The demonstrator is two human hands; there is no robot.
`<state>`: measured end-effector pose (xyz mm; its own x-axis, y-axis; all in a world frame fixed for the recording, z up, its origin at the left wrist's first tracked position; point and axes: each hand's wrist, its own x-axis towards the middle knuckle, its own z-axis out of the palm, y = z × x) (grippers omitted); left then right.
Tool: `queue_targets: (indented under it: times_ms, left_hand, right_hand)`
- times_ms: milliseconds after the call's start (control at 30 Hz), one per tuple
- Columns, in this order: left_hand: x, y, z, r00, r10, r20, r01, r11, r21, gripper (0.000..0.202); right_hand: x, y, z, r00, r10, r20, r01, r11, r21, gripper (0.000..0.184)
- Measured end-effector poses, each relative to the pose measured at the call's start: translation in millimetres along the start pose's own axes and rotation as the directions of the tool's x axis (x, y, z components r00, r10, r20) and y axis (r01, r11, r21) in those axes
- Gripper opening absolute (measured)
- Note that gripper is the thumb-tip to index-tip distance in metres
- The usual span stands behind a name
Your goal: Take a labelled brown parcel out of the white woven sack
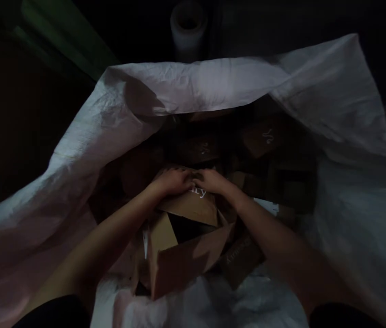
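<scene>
Head view: dim, large white woven sack (pixel 104 127) gaping open, full of brown cardboard boxes. Both arms reaching in. Left hand (pixel 172 181) and right hand (pixel 213 181) side by side, fingertips meeting, palms down, fingers curled over far edge of printed cardboard box (pixel 193 205), gripping it. Box at sack's middle, atop pile, tilted. Open box (pixel 179 259) with raised flaps just nearer. Logo boxes (pixel 264 136) deeper in shadow. Pale roll (pixel 189 23) beyond sack, upright.
</scene>
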<state>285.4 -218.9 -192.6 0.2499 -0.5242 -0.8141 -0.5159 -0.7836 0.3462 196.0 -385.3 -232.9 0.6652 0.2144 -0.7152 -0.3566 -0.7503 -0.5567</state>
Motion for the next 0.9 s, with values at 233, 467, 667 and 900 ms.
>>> queue_targets:
  times_ms: [233, 467, 667, 900]
  left_hand:
    - [-6, 5, 20.1, 0.998, -0.049, 0.04, 0.043, 0.991, 0.128, 0.06]
    - [0, -1, 19.8, 0.996, -0.083, 0.031, 0.078, 0.987, 0.142, 0.06]
    - [-57, -12, 46.9, 0.999, 0.031, 0.005, -0.032, 0.997, 0.073, 0.057]
    - [-101, -12, 86.3, 1.0, 0.008, -0.018, -0.008, 1.0, -0.019, 0.059]
  right_hand:
    - [-35, 128, -63, 0.734, 0.276, -0.621, -0.362, 0.932, -0.014, 0.08]
    - [-30, 159, -41, 0.612, 0.438, -0.658, -0.445, 0.879, 0.172, 0.086]
    - [-41, 172, -51, 0.576, 0.507, -0.641, -0.465, 0.848, 0.253, 0.1]
    - [-27, 171, -46, 0.605, 0.563, -0.563, -0.53, 0.813, 0.243, 0.116]
